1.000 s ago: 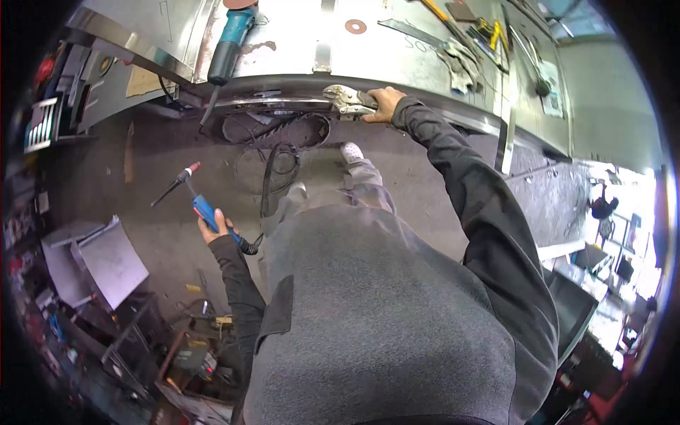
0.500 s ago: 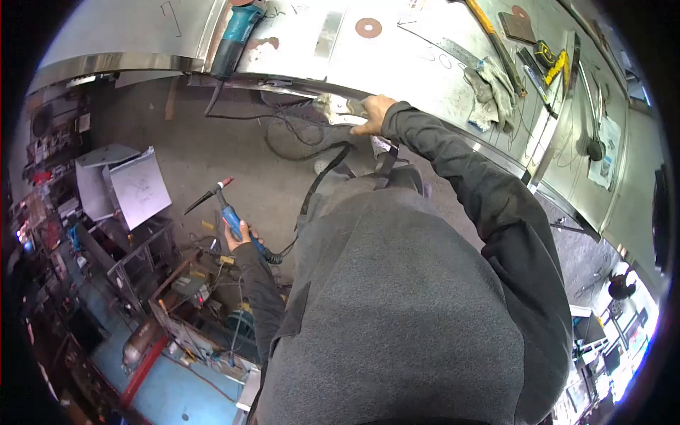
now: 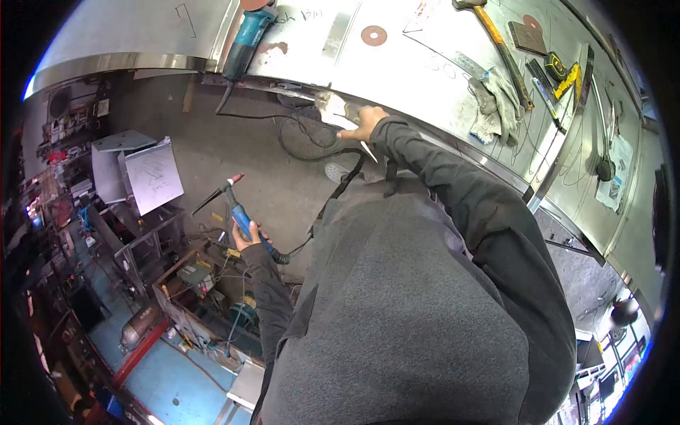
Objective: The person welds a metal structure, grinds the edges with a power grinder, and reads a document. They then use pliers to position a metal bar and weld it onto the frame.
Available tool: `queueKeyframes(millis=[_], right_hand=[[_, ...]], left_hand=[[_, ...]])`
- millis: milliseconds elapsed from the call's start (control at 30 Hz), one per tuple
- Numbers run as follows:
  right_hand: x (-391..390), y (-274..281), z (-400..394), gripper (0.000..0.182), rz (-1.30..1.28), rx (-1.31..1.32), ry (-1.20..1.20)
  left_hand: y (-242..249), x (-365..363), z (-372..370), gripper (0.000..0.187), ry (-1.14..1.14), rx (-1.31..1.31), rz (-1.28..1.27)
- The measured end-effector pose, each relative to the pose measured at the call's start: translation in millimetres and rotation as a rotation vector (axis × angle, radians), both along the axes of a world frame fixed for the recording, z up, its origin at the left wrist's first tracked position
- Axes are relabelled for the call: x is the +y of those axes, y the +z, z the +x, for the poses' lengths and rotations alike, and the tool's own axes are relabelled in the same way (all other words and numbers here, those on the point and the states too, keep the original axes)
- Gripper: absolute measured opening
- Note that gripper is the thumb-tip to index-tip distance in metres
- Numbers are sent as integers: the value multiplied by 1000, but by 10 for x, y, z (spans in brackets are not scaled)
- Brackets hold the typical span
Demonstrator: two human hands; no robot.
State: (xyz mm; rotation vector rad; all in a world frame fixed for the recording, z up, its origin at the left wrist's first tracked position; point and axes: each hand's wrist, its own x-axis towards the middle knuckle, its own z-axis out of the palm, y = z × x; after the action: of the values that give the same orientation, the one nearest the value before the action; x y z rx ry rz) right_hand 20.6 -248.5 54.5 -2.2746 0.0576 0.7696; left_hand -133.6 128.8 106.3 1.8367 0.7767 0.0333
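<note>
My left hand (image 3: 249, 237) is wrapped round the blue handle of a TIG welding torch (image 3: 241, 218), held out over the floor. Its red-tipped head points up, and a long black back cap sticks out to the left. A dark cable runs from the handle towards my body. At the bench's front edge, my right hand (image 3: 365, 124) grips a whitish, flat object (image 3: 331, 108) with a tan end; its kind is not clear. Fingers cover part of it, and a pointed white piece shows below the hand.
On the metal bench (image 3: 425, 92) lie an angle grinder (image 3: 248, 39), an abrasive disc (image 3: 374, 35), work gloves (image 3: 496, 106), a yellow-handled hammer (image 3: 499, 49) and a tape measure (image 3: 555, 67). A black cable (image 3: 304, 157) loops over the floor. Bent sheet-metal pieces (image 3: 152, 177) stand at left.
My right hand has shifted left and slightly away from the bench edge, with the whitish object still in it. My left hand keeps its hold on the torch. The view has turned a little.
</note>
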Motion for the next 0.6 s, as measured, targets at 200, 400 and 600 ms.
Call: queueKeyframes(millis=[200, 400, 600], right_hand=[[-10, -111, 73, 85, 189, 52, -59], [-40, -205, 115, 85, 201, 52, -52], [214, -111, -198, 75, 298, 24, -347]], left_hand=[[100, -136, 106, 57, -30, -26, 12], [470, -197, 554, 63, -191, -101, 247], [1809, -741, 1201, 63, -399, -394, 673]])
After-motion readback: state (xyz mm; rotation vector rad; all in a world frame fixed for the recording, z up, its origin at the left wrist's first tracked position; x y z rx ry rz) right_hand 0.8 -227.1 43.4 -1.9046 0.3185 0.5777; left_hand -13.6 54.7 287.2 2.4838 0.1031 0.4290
